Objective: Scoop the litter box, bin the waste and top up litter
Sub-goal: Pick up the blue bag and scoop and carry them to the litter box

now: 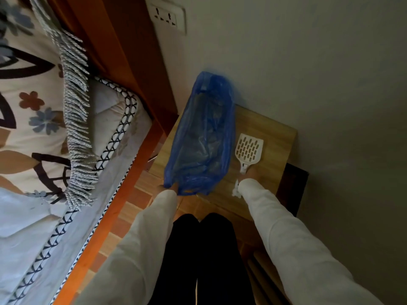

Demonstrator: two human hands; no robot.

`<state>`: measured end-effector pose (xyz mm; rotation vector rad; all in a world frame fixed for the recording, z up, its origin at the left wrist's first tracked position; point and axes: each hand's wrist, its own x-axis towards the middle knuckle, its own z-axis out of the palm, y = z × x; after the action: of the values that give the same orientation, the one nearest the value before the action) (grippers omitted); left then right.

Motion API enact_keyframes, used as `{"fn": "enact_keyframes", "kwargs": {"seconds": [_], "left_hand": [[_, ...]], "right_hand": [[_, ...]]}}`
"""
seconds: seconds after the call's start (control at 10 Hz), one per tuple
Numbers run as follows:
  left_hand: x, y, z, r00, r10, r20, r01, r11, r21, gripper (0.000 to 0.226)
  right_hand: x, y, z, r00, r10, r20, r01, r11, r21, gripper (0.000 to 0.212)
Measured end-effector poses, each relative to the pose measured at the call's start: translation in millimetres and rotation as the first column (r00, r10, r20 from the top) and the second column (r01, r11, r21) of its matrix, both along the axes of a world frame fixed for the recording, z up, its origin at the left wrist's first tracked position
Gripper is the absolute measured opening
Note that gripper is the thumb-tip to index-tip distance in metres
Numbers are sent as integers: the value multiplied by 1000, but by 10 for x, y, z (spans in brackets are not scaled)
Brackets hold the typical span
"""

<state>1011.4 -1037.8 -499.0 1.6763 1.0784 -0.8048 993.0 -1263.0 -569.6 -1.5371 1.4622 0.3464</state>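
A bed [44,128] with a flower-patterned cover and grey fringe filled the left of the frame, and a grey wall [308,62] with a socket [168,17] took up the upper right. At centre, a small wooden counter [277,137] stood against the wall. Above it a blue plastic bag [200,133] was held up by its lower edge in the left hand [170,187], whose fingers were mostly hidden by the sleeve but appeared curled round the plastic. Just right of the bag, a white slotted scoop [248,148] was gripped by its handle in the right hand [251,173]. No litter box was in view; tools seemed merely gathered, so the box would need reaching next.
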Motion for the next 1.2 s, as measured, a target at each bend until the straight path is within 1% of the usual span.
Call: {"fn": "enact_keyframes", "kwargs": {"seconds": [0.1, 0.2, 0.3, 0.4, 0.5, 0.6, 0.7, 0.8, 0.9, 1.0, 1.1, 1.2], "left_hand": [[63, 68, -180, 976, 215, 43, -211, 974, -87, 32], [95, -5, 214, 942, 322, 93, -304, 938, -170, 58], [75, -5, 625, 908, 385, 166, -347, 912, -217, 60], [24, 88, 1014, 900, 381, 210, -340, 917, -209, 61], [-70, 227, 1424, 876, 418, 243, -363, 900, -240, 57], [-176, 393, 1791, 850, 449, 274, -379, 884, -274, 54], [-279, 562, 2099, 799, 531, 281, -447, 838, -313, 51], [-438, 711, 2370, 766, 568, 300, -470, 814, -340, 48], [-631, 851, 2592, 676, 673, 301, -566, 735, -373, 45], [-863, 999, 2772, 590, 728, 348, -607, 685, -403, 46], [-1126, 1143, 2888, 471, 802, 367, -676, 595, -435, 44], [-1383, 1227, 3025, 347, 860, 375, -724, 500, -475, 42]], "right_hand": [[-35, -29, 288, 998, 55, -25, -56, 998, -13, 30], [-85, -40, 659, 999, 13, 47, -14, 1000, 23, 28], [-146, -45, 1079, 992, -50, 118, 44, 998, 50, 28], [-213, 9, 1566, 980, -39, 196, 24, 997, 79, 22], [-245, 115, 2081, 968, -55, 244, 32, 995, 95, 22], [-297, 229, 2526, 966, 25, 259, -53, 994, 99, 26], [-351, 369, 2935, 950, 114, 289, -154, 981, 116, 24], [-392, 558, 3253, 926, 179, 333, -237, 961, 143, 21], [-416, 744, 3507, 889, 268, 372, -344, 926, 155, 19], [-409, 878, 3680, 818, 411, 403, -493, 862, 121, 20], [-417, 1026, 3815, 743, 521, 421, -609, 787, 101, 19], [-448, 1222, 3887, 648, 619, 445, -711, 701, 60, 26]]}}
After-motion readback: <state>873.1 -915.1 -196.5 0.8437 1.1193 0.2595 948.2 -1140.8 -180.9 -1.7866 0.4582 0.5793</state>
